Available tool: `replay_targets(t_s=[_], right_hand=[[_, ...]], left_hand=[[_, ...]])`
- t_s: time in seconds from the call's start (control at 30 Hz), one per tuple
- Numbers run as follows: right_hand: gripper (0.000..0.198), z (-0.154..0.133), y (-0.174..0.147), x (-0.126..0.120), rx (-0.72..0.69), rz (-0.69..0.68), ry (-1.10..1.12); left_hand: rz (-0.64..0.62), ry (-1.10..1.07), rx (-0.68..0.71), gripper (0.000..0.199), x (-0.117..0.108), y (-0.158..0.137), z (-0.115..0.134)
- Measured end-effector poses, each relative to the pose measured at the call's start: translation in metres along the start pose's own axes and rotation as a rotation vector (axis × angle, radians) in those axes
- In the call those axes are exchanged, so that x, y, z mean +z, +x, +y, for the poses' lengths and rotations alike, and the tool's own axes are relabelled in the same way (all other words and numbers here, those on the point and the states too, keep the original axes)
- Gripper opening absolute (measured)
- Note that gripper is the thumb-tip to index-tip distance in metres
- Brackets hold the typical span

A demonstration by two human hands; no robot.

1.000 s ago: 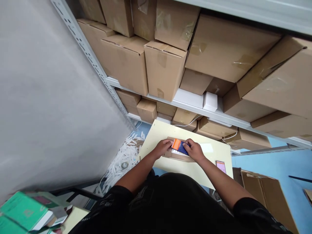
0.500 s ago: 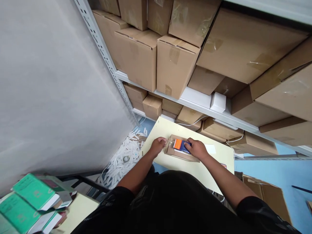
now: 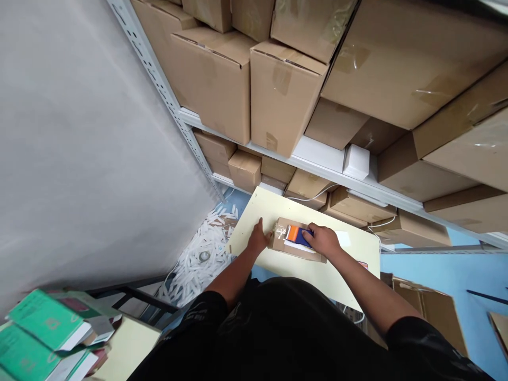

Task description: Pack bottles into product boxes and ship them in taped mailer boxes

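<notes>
A small brown cardboard box (image 3: pixel 279 244) lies on the pale yellow table (image 3: pixel 264 206), with shiny clear tape at its left end. My left hand (image 3: pixel 259 239) is at that end, its fingers apart and its thumb against or very near the box edge. On top of the box, my right hand (image 3: pixel 323 241) grips a flat orange and dark blue item (image 3: pixel 296 235), whose exact kind I cannot make out. Beneath this item shows a strip of white paper (image 3: pixel 296 246) on the box.
Behind the table, a metal rack (image 3: pixel 317 161) carries several large cartons (image 3: pixel 222 84) and a small white box (image 3: pixel 356 161). White strips (image 3: pixel 198 259) and a tape roll (image 3: pixel 203 256) lie on the floor. Green boxes (image 3: pixel 47 317) stand at lower left, an open carton (image 3: pixel 432 307) at lower right.
My left hand has gone from pinched fingers beside the box to spread fingers at its taped end. My right hand keeps its grip on the orange and blue item. The view has shifted slightly.
</notes>
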State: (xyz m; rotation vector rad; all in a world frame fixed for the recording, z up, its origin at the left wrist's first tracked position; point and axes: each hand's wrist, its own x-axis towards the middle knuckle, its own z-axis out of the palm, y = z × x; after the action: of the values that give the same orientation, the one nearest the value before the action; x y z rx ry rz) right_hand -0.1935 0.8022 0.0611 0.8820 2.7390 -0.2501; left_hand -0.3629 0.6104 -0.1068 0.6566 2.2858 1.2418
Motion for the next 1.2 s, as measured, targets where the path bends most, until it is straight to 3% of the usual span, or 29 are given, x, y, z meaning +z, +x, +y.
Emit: replay_targets(t_s=[0.1,0.2,0.27,0.4,0.5,0.57,0.73,0.83,0.9,1.0,1.1,1.2], right_hand=[[0.033,-0.001,0.000,0.000,0.013,0.000,0.028],[0.033,-0.002,0.002,-0.002,0.013,0.000,0.040],[0.033,-0.003,0.004,-0.004,0.003,-0.004,0.034],[0.037,-0.001,0.007,-0.012,-0.038,-0.032,0.027],[0.038,0.022,0.003,-0.015,-0.033,-0.029,0.051],[0.036,0.056,-0.007,-0.013,-0.014,-0.004,0.090],[0.037,0.178,-0.053,0.005,0.115,-0.010,0.102],[0.039,0.218,-0.068,0.022,0.144,-0.046,0.055],[0.038,0.217,-0.061,0.031,0.135,-0.066,0.037],[0.039,0.194,-0.030,0.040,0.130,-0.129,0.043],[0.041,0.177,0.005,0.045,0.249,-0.286,0.167],[0.037,0.172,0.015,0.054,0.391,-0.389,0.271]], left_hand=[[-0.036,0.158,0.291,0.068,-0.016,-0.003,0.012],[-0.247,0.329,0.591,0.090,-0.025,-0.009,0.030],[-0.336,0.440,0.665,0.109,-0.022,-0.012,0.040],[-0.308,0.540,0.705,0.112,-0.014,-0.012,0.047],[-0.304,0.596,0.719,0.111,-0.015,-0.010,0.047],[-0.314,0.641,0.704,0.112,-0.017,-0.009,0.049],[-0.315,0.690,0.699,0.113,-0.018,-0.010,0.052],[-0.321,0.697,0.713,0.114,-0.016,-0.010,0.052],[-0.329,0.705,0.719,0.117,-0.015,-0.009,0.051],[-0.334,0.707,0.716,0.119,-0.013,-0.008,0.051],[-0.348,0.678,0.700,0.121,-0.012,-0.006,0.050],[-0.367,0.615,0.671,0.123,-0.013,-0.006,0.048]])
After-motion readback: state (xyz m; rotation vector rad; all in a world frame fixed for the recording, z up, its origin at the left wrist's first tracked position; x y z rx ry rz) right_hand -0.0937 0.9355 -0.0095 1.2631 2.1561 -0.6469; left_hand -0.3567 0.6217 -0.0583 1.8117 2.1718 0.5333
